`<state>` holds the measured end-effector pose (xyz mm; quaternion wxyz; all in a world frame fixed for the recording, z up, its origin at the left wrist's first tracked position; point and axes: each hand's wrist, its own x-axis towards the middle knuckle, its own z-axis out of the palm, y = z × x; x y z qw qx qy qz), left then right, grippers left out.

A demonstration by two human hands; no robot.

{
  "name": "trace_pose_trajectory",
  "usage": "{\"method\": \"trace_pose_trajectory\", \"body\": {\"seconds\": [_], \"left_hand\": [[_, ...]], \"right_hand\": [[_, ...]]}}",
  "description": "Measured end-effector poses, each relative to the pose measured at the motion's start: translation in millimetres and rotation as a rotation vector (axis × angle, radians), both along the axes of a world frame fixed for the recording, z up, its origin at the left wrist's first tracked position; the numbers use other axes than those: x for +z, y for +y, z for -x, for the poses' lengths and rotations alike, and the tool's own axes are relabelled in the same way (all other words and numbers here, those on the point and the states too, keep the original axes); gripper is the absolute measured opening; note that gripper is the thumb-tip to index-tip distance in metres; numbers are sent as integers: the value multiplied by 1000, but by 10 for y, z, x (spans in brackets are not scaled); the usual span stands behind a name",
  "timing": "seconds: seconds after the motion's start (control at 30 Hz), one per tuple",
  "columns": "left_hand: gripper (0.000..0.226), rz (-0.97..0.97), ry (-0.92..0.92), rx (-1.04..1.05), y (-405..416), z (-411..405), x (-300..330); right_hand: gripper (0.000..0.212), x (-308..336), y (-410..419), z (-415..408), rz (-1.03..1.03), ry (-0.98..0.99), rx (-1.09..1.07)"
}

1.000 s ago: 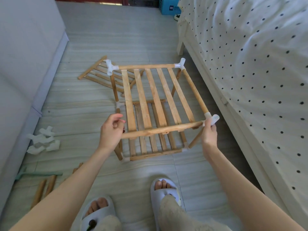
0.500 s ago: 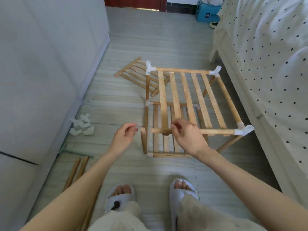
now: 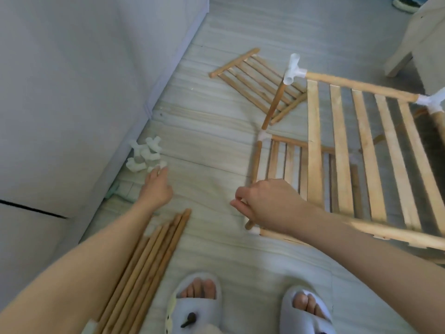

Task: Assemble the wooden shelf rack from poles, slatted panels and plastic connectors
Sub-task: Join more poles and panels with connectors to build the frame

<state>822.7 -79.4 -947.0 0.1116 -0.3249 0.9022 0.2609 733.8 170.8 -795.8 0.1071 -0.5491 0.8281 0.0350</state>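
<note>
Here, the left hand reaches the white connectors.
Its fingertips touch one, grip unclear; the right hand pinches the rack's front pole.

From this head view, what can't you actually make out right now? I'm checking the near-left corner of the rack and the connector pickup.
- Near-left corner: the right hand covers the front rail's bare end; its grip is unclear.
- Left hand: fingertips reach the white connectors, but they are small and blurred, so a pinch cannot be confirmed.
- Rack: its right side is cut off by the frame edge.
- Loose poles: lower ends hidden under the left forearm.
</note>
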Motion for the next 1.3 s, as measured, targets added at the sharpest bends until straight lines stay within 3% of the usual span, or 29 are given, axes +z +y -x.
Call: {"method": "trace_pose_trajectory", "body": {"seconds": [0.13, 0.23, 0.37, 0.47, 0.6, 0.8, 0.9, 0.93, 1.0, 1.13, 1.3], "left_hand": [[67, 118, -87, 0, -232, 275, -148], [58, 100, -152, -11, -290, 320, -241], [41, 140, -117, -38, -230, 186, -354], [42, 152, -64, -72, -124, 85, -388], [50, 94, -56, -116, 34, -9, -403], [64, -209, 132, -182, 169, -65, -314], [36, 95, 251, -236, 289, -143, -293], [29, 210, 217, -276, 337, -181, -283], [38, 354, 43, -380, 428, -250, -283], [53, 501, -125, -504, 547, -347, -352], [39, 533, -243, -468, 680, -364, -399]], "right_hand": [[45, -69, -107, 44, 18, -64, -57], [45, -93, -164, 68, 19, -95, -56], [45, -105, -203, 68, 31, -110, -65], [45, -92, -205, 58, 26, -111, -74], [45, -63, -198, 46, 8, -112, -80], [44, -35, -198, 44, -13, -119, -93], [44, -44, -202, 51, -7, -123, -101], [44, -46, -202, 52, -5, -125, -102], [44, -47, -204, 55, -3, -133, -106], [43, -41, -208, 54, 2, -146, -113], [43, -45, -200, 50, 7, -146, -120]]}}
